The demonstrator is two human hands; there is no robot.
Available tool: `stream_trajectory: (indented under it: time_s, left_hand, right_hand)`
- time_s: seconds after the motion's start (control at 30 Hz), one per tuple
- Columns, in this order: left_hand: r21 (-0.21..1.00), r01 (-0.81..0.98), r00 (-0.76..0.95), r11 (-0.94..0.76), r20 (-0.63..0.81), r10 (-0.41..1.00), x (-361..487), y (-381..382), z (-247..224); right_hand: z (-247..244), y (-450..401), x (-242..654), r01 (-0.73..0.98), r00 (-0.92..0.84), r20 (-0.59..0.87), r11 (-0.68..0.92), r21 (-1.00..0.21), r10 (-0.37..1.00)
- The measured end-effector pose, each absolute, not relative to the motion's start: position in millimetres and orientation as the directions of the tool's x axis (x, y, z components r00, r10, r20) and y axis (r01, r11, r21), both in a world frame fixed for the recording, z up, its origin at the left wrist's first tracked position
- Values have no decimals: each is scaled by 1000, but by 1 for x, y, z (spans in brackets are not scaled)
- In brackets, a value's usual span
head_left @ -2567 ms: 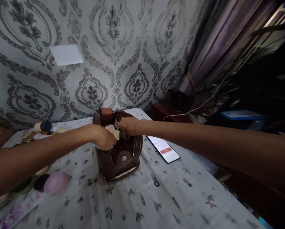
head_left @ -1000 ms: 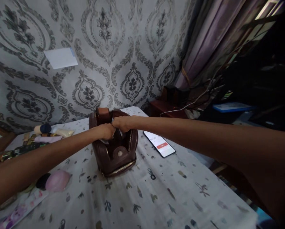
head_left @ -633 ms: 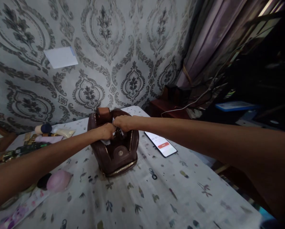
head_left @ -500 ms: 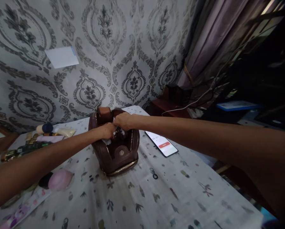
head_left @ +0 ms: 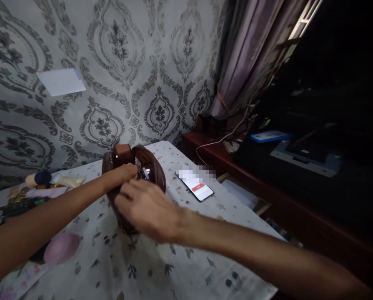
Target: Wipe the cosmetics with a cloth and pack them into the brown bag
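Note:
A brown leather bag (head_left: pixel 161 177) stands on the table with its top unzipped. My left hand (head_left: pixel 127 171) reaches into the opening from the left, fingers closed and mostly hidden beside something clear and shiny. Dark glossy items (head_left: pixel 147 170) show inside the bag. In front of the bag's near side is my right hand (head_left: pixel 150 208), its fingers curled in against the front rim; what they grip, if anything, is hidden. The hand covers most of the bag's front.
A lit phone (head_left: pixel 197 187) lies right of the bag. Several cosmetics, among them a pink rounded item (head_left: pixel 61 248) and a cream tube (head_left: pixel 69 181), lie at the left. Beyond the table's right edge are an open drawer (head_left: pixel 242 195) and a dark red desk (head_left: pixel 211 143).
My right hand has come out of the bag's opening toward me, to its front. My left hand stays at the opening. The view has shifted to the right.

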State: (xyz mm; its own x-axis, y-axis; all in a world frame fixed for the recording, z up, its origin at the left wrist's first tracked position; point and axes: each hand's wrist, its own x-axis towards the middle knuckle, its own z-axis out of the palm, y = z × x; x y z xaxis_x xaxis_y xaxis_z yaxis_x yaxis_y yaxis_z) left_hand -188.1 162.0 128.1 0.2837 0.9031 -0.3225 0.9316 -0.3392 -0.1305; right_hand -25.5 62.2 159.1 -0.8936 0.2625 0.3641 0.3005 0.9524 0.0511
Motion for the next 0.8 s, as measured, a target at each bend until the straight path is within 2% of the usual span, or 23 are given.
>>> stream_trajectory:
  time_s: [0.1, 0.23, 0.4, 0.6, 0.8]
  left_hand:
    - [-191, 948, 168, -256, -382, 909, -185, 157, 136]
    - [-224, 953, 102, -202, -389, 916, -179, 153, 142]
    - [-220, 950, 117, -220, -402, 908, -174, 151, 144]
    - [-210, 948, 137, -239, -409, 902, -177, 152, 142]
    - [-232, 944, 119, -236, -427, 896, -177, 154, 139]
  right_hand:
    - [122, 34, -12, 148, -877, 458, 988, -31, 146]
    - [81, 18, -2, 167, -867, 454, 978, -125, 206]
    - [46, 16, 1, 179, -874, 420, 965, -191, 246]
    - [23, 11, -3, 172, -862, 408, 930, -324, 302]
    - [14, 9, -4, 154, -871, 382, 910, -384, 309]
